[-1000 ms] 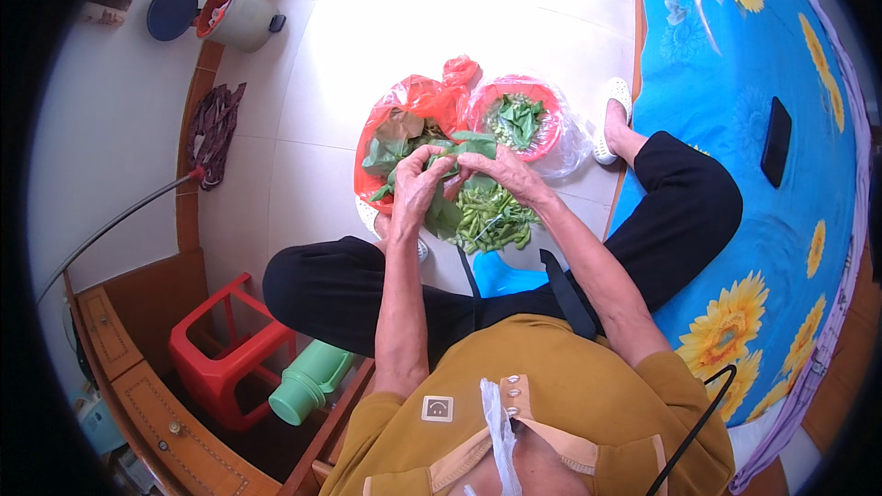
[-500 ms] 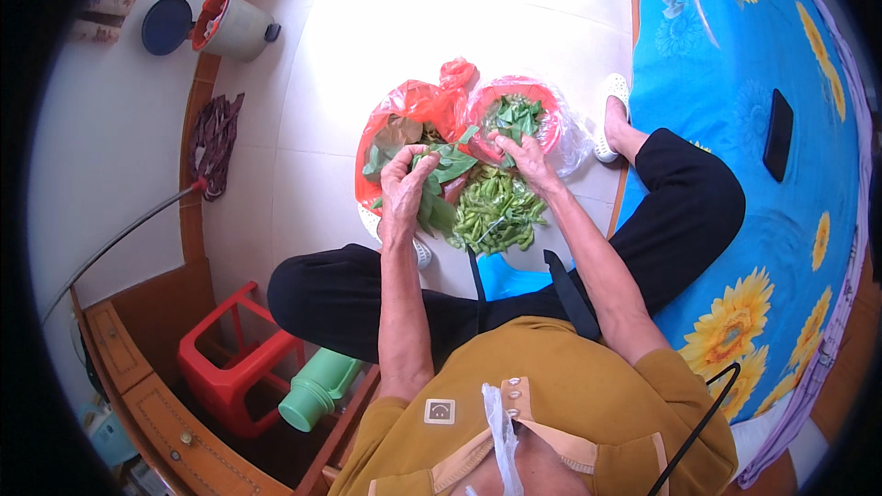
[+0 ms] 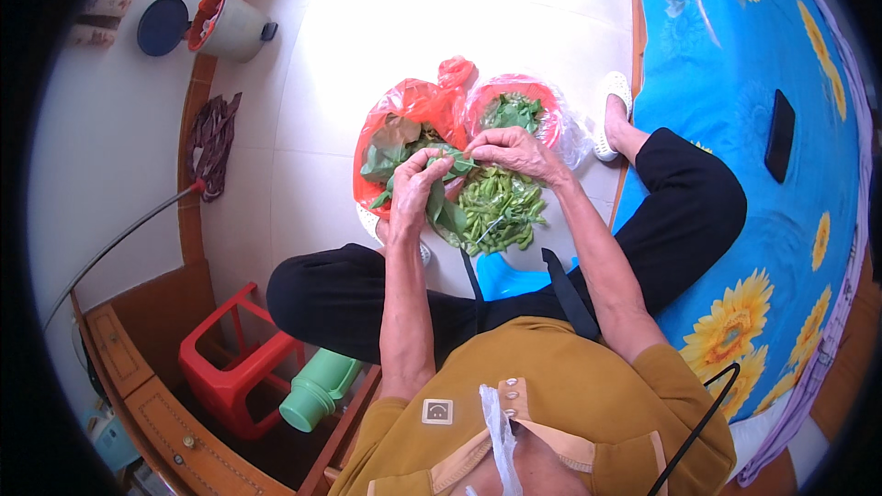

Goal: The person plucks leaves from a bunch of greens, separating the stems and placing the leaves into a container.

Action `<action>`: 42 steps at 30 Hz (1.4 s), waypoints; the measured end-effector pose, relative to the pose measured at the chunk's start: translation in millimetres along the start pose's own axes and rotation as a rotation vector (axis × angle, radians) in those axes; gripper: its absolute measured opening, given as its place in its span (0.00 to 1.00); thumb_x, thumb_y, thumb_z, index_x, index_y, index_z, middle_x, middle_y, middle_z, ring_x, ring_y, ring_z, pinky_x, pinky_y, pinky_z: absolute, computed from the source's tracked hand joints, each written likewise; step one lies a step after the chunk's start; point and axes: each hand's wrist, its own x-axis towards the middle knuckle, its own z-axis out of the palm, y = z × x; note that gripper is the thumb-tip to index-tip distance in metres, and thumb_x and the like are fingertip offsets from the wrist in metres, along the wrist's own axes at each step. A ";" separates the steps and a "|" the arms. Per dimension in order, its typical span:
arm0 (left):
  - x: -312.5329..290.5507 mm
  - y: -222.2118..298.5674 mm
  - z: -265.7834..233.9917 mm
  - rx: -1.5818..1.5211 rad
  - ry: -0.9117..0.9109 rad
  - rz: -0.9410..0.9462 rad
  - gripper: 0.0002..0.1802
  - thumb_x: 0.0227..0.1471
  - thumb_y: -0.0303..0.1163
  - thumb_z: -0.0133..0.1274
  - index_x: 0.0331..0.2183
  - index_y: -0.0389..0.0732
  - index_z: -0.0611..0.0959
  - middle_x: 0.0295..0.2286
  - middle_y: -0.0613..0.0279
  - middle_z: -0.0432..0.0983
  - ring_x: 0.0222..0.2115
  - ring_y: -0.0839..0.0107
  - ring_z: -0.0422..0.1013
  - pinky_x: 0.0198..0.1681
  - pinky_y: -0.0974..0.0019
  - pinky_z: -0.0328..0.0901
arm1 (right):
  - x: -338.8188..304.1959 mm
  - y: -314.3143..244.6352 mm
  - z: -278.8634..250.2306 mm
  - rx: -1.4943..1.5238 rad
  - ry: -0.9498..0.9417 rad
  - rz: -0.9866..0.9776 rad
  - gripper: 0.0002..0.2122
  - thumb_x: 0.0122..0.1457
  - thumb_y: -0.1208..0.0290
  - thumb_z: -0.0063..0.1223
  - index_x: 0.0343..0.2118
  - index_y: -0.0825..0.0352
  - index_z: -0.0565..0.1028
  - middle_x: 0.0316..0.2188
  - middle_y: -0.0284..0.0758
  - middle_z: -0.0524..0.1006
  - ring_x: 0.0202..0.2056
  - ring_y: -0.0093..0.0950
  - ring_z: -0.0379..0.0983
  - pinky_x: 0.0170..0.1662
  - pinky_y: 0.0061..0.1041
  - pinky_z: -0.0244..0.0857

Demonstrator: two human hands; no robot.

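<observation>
My left hand [image 3: 418,182] is closed round a leafy green stem [image 3: 447,215], whose broad leaves hang below the fingers. Close beside it, my right hand [image 3: 514,152] pinches at the stem's upper end, fingertips together. Under my left hand lies an open red plastic bag [image 3: 413,99] with large leaves [image 3: 384,159] and brown bits inside. Beyond my right hand, a red basin [image 3: 551,129] lined with clear plastic holds picked leaves [image 3: 514,114]. Below both hands is a heap of green bean pods [image 3: 501,211] on clear plastic.
A bed with a blue sunflower sheet [image 3: 698,248] runs along the right, a black phone [image 3: 779,136] on it. At left are a grey bin [image 3: 234,28], a red stool [image 3: 220,358], a green flask [image 3: 317,390] and wooden drawers [image 3: 184,422]. My white shoe [image 3: 614,96] stands by the bed.
My right hand has moved left from the basin's near edge to the stem in my left hand. The left hand has shifted slightly right. Leaves my right hand held are no longer in it.
</observation>
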 end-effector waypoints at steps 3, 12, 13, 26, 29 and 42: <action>4.2 -3.4 -11.1 0.086 0.089 0.014 0.05 0.45 0.26 0.54 0.30 0.39 0.79 0.24 0.68 0.73 0.22 0.82 0.68 0.24 0.78 0.64 | -2.6 4.7 -15.2 -0.233 -0.044 0.092 0.09 0.53 0.66 0.51 0.31 0.67 0.77 0.23 0.28 0.76 0.29 0.17 0.70 0.35 0.18 0.63; 17.0 -17.2 -35.8 -0.098 0.183 0.075 0.13 0.48 0.31 0.55 0.37 0.37 0.77 0.28 0.65 0.74 0.29 0.79 0.69 0.32 0.75 0.65 | 15.0 84.3 -57.3 -0.926 0.678 -0.020 0.33 0.49 0.73 0.52 0.58 0.65 0.52 0.54 0.49 0.57 0.46 0.44 0.66 0.49 0.36 0.61; 15.8 -17.9 -34.5 -0.133 0.160 0.075 0.13 0.49 0.31 0.53 0.38 0.36 0.76 0.28 0.65 0.74 0.30 0.78 0.69 0.35 0.74 0.65 | 17.8 88.4 -57.9 -0.879 0.748 -0.048 0.31 0.49 0.73 0.52 0.57 0.65 0.54 0.53 0.48 0.59 0.42 0.39 0.69 0.47 0.33 0.63; 7.9 -10.5 -21.7 -0.143 -0.004 0.063 0.18 0.49 0.29 0.53 0.43 0.33 0.73 0.33 0.61 0.75 0.33 0.75 0.71 0.38 0.71 0.66 | 10.5 -4.7 19.6 -0.504 0.060 -0.019 0.19 0.47 0.59 0.55 0.37 0.68 0.73 0.27 0.34 0.76 0.31 0.23 0.71 0.37 0.24 0.65; 1.4 -7.3 -14.3 0.073 0.001 0.032 0.18 0.46 0.30 0.56 0.41 0.35 0.75 0.33 0.62 0.75 0.33 0.75 0.71 0.38 0.72 0.66 | 8.7 3.2 17.2 -0.377 0.026 0.047 0.14 0.48 0.61 0.53 0.32 0.68 0.75 0.20 0.32 0.74 0.25 0.20 0.69 0.31 0.21 0.63; 4.9 -28.7 -23.0 0.511 0.073 0.110 0.11 0.44 0.31 0.58 0.31 0.34 0.81 0.25 0.63 0.77 0.24 0.79 0.71 0.28 0.74 0.66 | 5.7 8.9 40.4 -0.723 0.186 -0.307 0.10 0.42 0.71 0.49 0.26 0.72 0.73 0.21 0.47 0.74 0.26 0.42 0.73 0.32 0.35 0.67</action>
